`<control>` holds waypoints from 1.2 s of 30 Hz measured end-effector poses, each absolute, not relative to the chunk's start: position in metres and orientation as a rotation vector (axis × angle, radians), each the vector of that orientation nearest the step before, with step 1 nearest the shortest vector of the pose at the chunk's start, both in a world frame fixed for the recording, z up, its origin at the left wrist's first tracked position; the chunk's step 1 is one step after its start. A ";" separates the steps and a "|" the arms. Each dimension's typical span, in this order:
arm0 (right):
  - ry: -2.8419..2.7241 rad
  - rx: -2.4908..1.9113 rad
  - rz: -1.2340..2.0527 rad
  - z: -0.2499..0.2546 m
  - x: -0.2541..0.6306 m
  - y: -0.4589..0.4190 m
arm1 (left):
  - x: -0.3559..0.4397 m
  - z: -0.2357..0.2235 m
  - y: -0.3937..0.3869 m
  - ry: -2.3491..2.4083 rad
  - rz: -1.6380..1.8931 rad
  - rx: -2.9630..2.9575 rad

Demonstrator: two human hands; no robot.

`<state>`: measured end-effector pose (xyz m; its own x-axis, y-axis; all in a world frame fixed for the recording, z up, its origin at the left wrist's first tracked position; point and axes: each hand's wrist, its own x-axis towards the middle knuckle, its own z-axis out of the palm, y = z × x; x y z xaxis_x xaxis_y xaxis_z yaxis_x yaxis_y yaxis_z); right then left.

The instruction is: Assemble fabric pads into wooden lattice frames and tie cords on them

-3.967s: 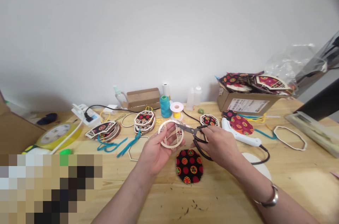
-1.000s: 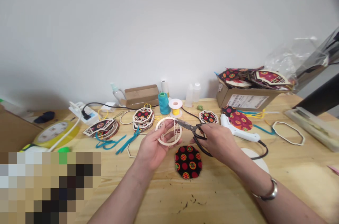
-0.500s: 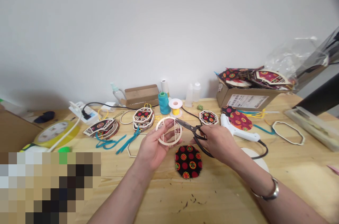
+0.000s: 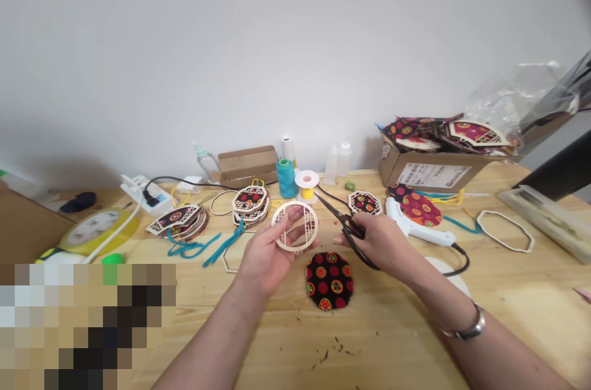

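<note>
My left hand [image 4: 270,254] grips a round pale wooden lattice frame [image 4: 316,227] by its left side, fingers behind it. In my right hand [image 4: 376,241] is a pair of black-handled scissors [image 4: 340,215], its blades pointing up and left, apart from the frame. Below the scissors a round piece of black fabric [image 4: 329,281] with red and orange flower dots lies flat on the wooden table [image 4: 397,347]. Small dark scraps [image 4: 327,355] are scattered in front of it.
Behind my hands stand a teal thread cone [image 4: 287,179] and a spool of yellow cord [image 4: 307,186]. A white glue gun [image 4: 425,231] lies at right, near a full cardboard box [image 4: 429,170]. Stacked lattice pieces [image 4: 250,204] and teal ribbons [image 4: 225,242] sit at left.
The scissors have drawn back to the right, away from the top edge of the lattice frame. My left hand and the frame have hardly moved.
</note>
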<state>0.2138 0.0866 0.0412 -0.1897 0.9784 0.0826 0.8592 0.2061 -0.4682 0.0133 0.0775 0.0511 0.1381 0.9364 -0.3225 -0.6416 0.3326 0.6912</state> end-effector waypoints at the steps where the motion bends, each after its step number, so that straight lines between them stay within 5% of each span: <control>1: -2.141 -1.728 0.427 0.042 0.213 0.086 | 0.013 0.051 0.078 0.818 1.195 0.437; 13: -2.300 -1.722 -0.012 0.039 0.212 0.081 | 0.014 0.050 0.078 0.822 1.190 0.470; 36: -2.319 -1.641 -0.121 0.035 0.218 0.084 | 0.014 0.051 0.077 0.846 1.184 0.439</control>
<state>0.2177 0.0837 0.0353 -0.3042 0.9082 0.2874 0.9331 0.3448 -0.1019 0.0144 0.0771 0.0508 0.1301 0.9304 -0.3427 -0.6253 0.3452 0.6998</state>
